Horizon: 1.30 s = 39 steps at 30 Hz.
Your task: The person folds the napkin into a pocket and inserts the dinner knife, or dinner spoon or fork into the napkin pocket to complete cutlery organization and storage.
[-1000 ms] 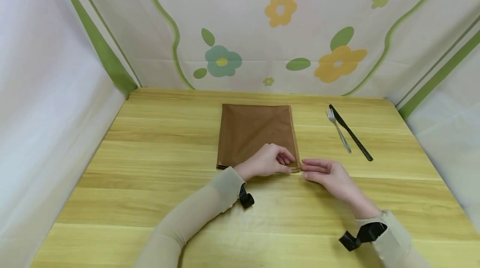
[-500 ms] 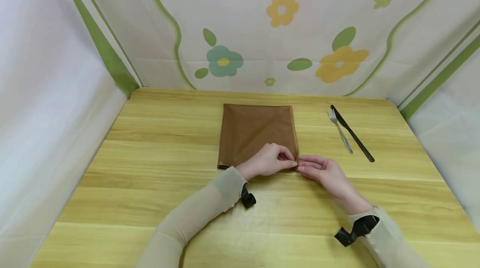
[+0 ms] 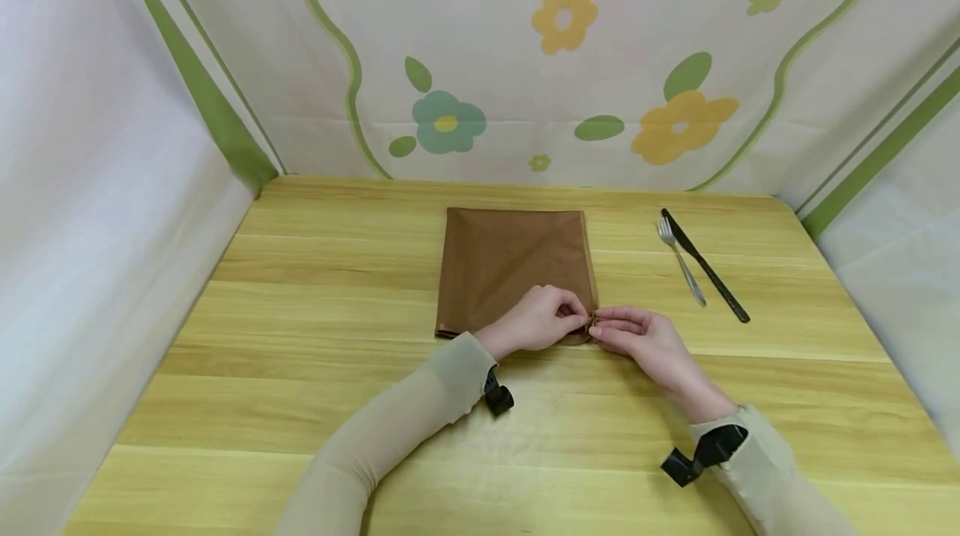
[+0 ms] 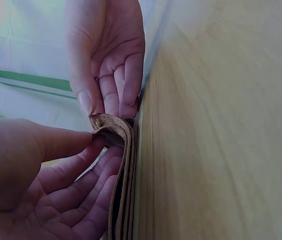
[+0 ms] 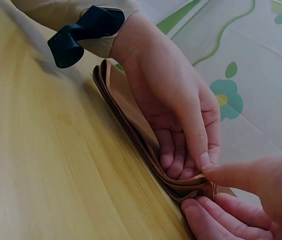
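A brown cloth napkin, folded into a square of several layers, lies on the wooden table. At its near right corner my left hand pinches the top fabric between thumb and forefinger. My right hand comes in from the right and pinches the same corner, its fingertips meeting those of the left. In the left wrist view the pinched edge of the napkin curls up from the table. The right wrist view shows the stacked layers running along the near edge, with the left hand's other fingers resting over them.
A metal fork and a black knife lie side by side on the table, to the right of the napkin. A white curtain with printed flowers stands behind the table, and white cloth hangs at both sides.
My right hand has moved left to the napkin's corner and now pinches it. My left thumb and forefinger have closed on the corner, which has lifted and bunched between the fingertips.
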Available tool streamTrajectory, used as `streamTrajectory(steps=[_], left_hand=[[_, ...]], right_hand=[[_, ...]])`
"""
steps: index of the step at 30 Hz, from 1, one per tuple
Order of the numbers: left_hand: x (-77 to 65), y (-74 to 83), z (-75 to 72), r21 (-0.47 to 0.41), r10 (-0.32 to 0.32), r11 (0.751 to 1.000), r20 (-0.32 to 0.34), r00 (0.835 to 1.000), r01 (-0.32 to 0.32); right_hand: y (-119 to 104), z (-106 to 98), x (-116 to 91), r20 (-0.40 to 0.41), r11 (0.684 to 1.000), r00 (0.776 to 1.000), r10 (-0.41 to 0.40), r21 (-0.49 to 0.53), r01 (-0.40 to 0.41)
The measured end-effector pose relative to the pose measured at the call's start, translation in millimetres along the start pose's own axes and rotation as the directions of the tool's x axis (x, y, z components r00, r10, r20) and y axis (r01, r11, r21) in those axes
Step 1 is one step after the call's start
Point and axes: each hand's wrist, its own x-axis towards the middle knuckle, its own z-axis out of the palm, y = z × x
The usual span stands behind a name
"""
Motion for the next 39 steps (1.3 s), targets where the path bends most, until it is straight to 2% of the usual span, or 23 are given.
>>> streamTrajectory(steps=[8, 14, 21, 26, 32, 39], left_hand=[[-0.2, -3.1, 1.2, -0.015, 0.015, 1.000, 0.002, 1.000, -0.015], [-2.9, -6.0, -0.7, -0.067, 0.018, 0.998, -0.008, 1.000, -0.018], [-3.3, -10.6, -1.4, -0.111, 0.054, 0.992, -0.028, 0.998, -0.056], [-8.6, -11.3, -3.5, -0.144, 0.061, 0.987, -0.033, 0.998, -0.066], [-14.3, -7.5, -23.7, -0.177, 0.088, 0.979, -0.099, 0.991, -0.105], [-20.0, -11.5, -66.0, -0.203, 0.053, 0.974, -0.217, 0.975, -0.098]], right_hand=[[-1.1, 2.6, 0.8, -0.015, 1.000, 1.000, -0.016, 0.006, 0.017], [1.1, 1.6, 4.7, -0.022, 1.000, 0.999, -0.028, -0.007, 0.028], [1.6, -0.6, 7.3, -0.017, 0.999, 0.999, -0.048, -0.014, 0.048], [4.3, 0.8, 6.0, -0.012, 0.999, 0.999, -0.040, -0.014, 0.039], [3.7, 4.6, 9.0, -0.046, 0.999, 0.999, -0.017, -0.035, 0.015], [3.0, 2.1, 11.5, -0.055, 0.999, 0.998, -0.024, -0.037, 0.022]])
